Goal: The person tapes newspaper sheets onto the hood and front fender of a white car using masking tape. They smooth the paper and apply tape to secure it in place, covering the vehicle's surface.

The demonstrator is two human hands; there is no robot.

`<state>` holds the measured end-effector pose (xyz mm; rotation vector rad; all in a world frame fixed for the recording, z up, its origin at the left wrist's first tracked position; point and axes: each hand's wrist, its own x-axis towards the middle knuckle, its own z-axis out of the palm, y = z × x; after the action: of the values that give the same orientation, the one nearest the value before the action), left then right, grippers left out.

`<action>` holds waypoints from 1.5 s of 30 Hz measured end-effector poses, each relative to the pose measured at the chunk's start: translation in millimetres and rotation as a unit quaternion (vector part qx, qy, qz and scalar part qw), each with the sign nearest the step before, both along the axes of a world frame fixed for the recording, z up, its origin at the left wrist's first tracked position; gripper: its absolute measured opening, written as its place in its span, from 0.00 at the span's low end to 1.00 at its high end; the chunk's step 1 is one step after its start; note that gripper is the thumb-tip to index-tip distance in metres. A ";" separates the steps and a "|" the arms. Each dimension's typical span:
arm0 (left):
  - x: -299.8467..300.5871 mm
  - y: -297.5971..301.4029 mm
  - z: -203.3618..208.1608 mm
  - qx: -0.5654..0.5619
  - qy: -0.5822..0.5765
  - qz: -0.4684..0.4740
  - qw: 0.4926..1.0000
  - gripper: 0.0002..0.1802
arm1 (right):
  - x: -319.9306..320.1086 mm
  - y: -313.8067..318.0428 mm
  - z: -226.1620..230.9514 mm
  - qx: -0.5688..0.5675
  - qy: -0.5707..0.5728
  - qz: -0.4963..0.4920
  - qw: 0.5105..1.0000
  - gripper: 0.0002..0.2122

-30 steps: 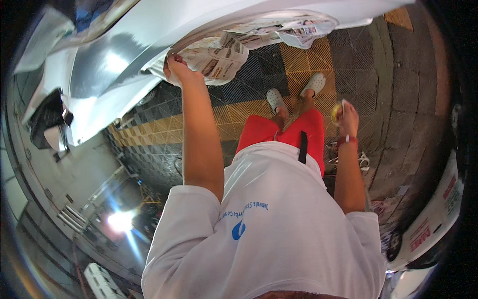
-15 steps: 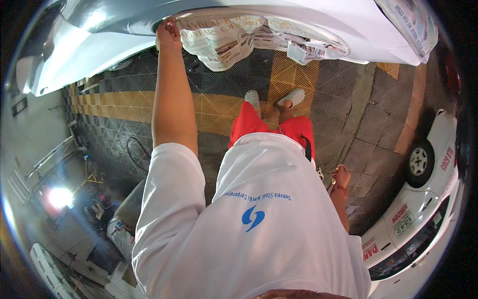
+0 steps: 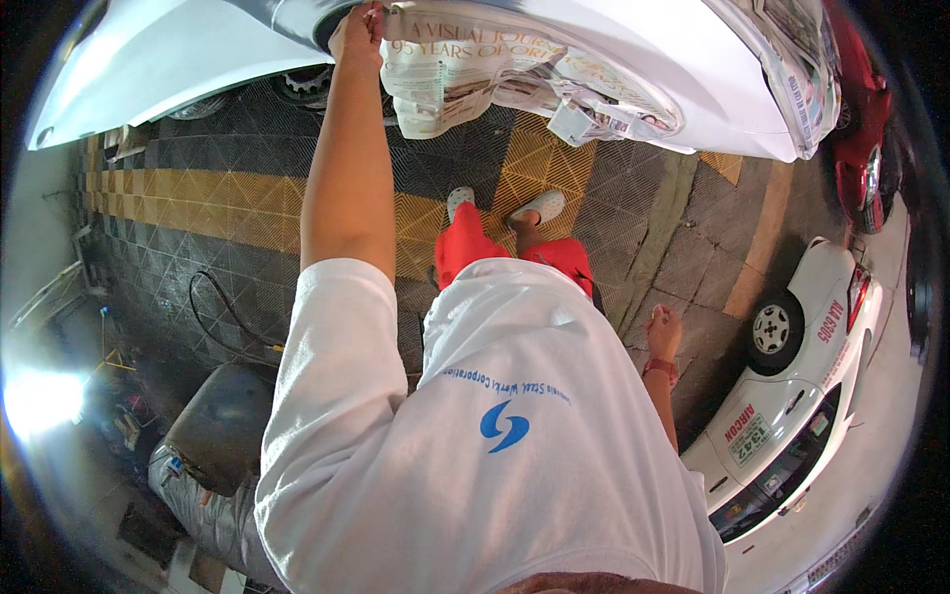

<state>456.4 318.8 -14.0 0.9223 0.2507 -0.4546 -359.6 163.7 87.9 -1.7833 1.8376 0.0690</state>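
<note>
My left arm (image 3: 348, 188) reaches far forward to a white car body panel (image 3: 693, 59). There my left hand (image 3: 358, 36) is closed at the panel's dark curved edge, beside the newspaper sheet (image 3: 421, 84) that covers the opening below. Its fingertips touch that edge, and anything small between them is hidden. My right hand (image 3: 663, 335) hangs low at my right side with its fingers curled, away from the car. Whether it holds something small cannot be made out. A red band (image 3: 661, 370) circles the right wrist.
More newspaper (image 3: 804, 69) covers the car's far right end. A white car (image 3: 782, 396) with red lettering stands at the right, a red vehicle (image 3: 861, 119) beyond it. At the left are a dark hose (image 3: 203, 307), a dark rounded container (image 3: 220, 426) and a bright lamp (image 3: 45, 401).
My left hand has moved slightly right along the panel's edge, toward the newspaper. The view has shifted, bringing the red vehicle into sight. My right hand stays low at my side.
</note>
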 end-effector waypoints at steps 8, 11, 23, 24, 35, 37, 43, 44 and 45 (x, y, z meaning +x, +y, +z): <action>-26.7 -32.2 15.9 0.064 -0.012 0.073 0.995 0.05 | -29.4 35.6 10.2 0.025 0.042 -0.004 0.999 0.14; -16.7 -23.7 5.1 0.088 -0.053 0.076 0.992 0.08 | -43.0 26.3 8.6 0.020 0.073 0.052 0.996 0.13; -136.0 -85.4 115.4 0.509 -0.022 0.140 0.849 0.35 | -49.7 -73.8 21.4 -0.019 0.033 0.119 0.992 0.14; -146.4 -92.0 118.7 0.508 -0.007 0.154 0.848 0.38 | -50.2 -90.8 21.5 -0.026 0.036 0.131 0.990 0.14; -221.1 -155.3 99.2 0.461 -0.066 0.188 0.864 0.55 | -63.0 -193.9 29.1 -0.001 0.069 0.179 0.981 0.14; -235.5 -169.6 99.2 0.444 -0.036 0.188 0.875 0.56 | -85.1 -213.2 20.5 -0.005 0.060 0.181 0.982 0.14; -250.6 -208.1 65.7 0.574 -0.099 0.220 0.782 0.58 | -110.5 -247.8 24.3 0.019 0.080 0.196 0.977 0.15; -257.6 -213.4 68.2 0.586 -0.117 0.221 0.771 0.58 | -115.4 -250.4 21.8 0.023 0.076 0.190 0.979 0.15; -263.2 -215.6 70.5 0.561 -0.133 0.234 0.783 0.57 | -120.0 -252.4 19.1 0.028 0.073 0.184 0.980 0.15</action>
<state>193.2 103.1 56.5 2.0106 0.4934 0.3827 -479.6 -88.7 107.0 -2.1030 1.5603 0.3974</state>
